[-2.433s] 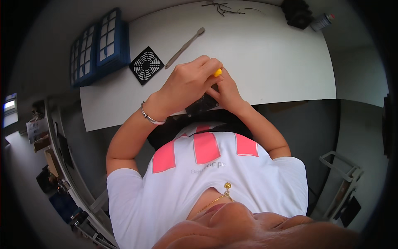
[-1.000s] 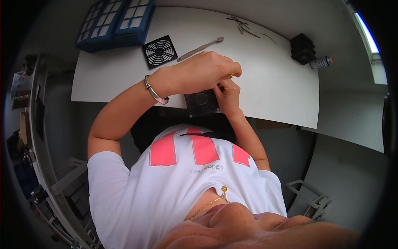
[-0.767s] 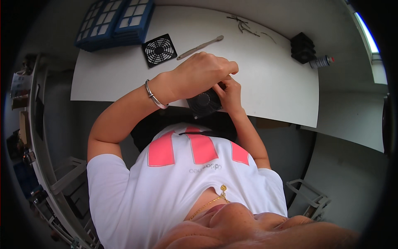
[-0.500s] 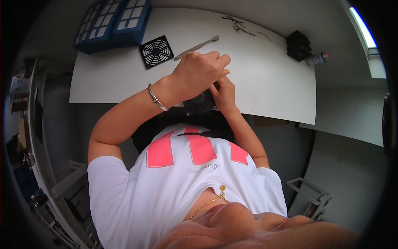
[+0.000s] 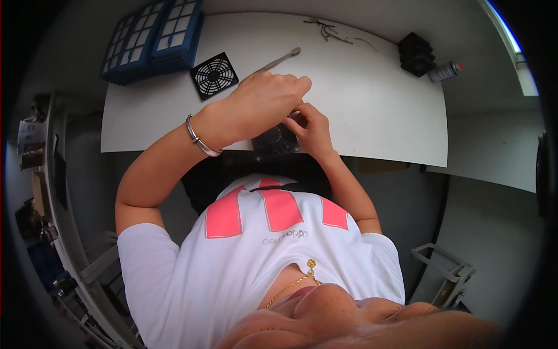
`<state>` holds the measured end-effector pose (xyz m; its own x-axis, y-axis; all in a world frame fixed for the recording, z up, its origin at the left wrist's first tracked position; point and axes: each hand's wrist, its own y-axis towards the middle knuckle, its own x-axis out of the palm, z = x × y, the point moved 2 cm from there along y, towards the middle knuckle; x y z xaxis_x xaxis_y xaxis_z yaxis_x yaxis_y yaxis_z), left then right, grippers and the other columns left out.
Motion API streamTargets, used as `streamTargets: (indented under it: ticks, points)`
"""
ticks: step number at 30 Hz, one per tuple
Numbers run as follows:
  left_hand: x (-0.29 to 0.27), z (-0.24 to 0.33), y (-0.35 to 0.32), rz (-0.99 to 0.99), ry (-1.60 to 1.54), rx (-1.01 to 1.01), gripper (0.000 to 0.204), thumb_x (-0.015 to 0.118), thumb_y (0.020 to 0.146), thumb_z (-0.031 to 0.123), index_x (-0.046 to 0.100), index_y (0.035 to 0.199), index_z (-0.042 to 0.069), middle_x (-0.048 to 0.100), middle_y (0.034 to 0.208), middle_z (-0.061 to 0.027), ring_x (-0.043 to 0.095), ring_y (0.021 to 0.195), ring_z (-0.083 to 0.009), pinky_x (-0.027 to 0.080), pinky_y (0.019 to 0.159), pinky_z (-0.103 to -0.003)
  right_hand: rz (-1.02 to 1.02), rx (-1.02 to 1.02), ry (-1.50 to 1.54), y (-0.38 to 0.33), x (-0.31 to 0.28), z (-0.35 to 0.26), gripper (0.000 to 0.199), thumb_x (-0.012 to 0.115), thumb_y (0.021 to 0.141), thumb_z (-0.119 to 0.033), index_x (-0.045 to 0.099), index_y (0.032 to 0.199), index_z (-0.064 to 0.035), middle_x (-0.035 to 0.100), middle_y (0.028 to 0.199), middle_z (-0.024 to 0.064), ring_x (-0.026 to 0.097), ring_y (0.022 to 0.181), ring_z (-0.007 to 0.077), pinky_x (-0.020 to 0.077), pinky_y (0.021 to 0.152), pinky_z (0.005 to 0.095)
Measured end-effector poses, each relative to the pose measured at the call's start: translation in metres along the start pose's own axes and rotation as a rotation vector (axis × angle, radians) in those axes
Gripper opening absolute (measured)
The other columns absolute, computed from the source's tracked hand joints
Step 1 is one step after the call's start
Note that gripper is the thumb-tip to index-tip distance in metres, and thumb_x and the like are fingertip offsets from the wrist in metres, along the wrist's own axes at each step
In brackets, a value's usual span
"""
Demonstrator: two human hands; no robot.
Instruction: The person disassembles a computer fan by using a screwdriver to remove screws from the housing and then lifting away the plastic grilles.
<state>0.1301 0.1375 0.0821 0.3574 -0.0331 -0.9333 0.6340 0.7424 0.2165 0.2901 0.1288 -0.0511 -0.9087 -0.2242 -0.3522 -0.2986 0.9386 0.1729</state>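
A small black square fan lies at the near edge of the white table. My right hand grips its right side, fingers bent over the top. My left hand, with a metal bracelet on the wrist, arches over the fan. Its fingertips are pinched together at the fan's far corner and meet the right hand's fingers. Whatever sits between the left fingertips is hidden.
A black round-holed fan grille and a thin metal pry tool lie just beyond my left hand. Blue compartment trays stand far left. Thin wires, a black block and a small bottle sit far right.
Both hands stay together at the fan. A yellow tip seen between the fingers earlier no longer shows. The left hand's fingers have closed over the fan's far corner.
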Motion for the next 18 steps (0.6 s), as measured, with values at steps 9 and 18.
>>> streamTargets:
  ticks: [9,18]
  points:
    - [0.003,0.007,0.006,0.093,0.223,-0.144,0.033,0.07,0.088,0.033,0.056,0.083,0.004,0.062,0.061,-0.0096,0.065,0.055,-0.0286,0.05,0.048,-0.032,0.1,-0.093,-0.182,-0.001,0.007,-0.007,0.02,0.076,0.083,-0.009,0.065,0.099,-0.0036,0.064,0.088,0.0075,0.064,0.065,0.0184,0.0514,0.06,0.0316]
    - [-0.004,-0.002,-0.009,0.05,-0.288,0.075,0.02,0.067,0.09,0.017,0.06,0.102,0.002,0.065,0.091,-0.0114,0.067,0.08,-0.0308,0.054,0.071,-0.036,0.159,-0.197,-0.205,0.001,0.011,0.003,0.018,0.072,0.085,-0.009,0.064,0.101,-0.0045,0.061,0.082,0.0082,0.063,0.062,0.0218,0.0497,0.058,0.0333]
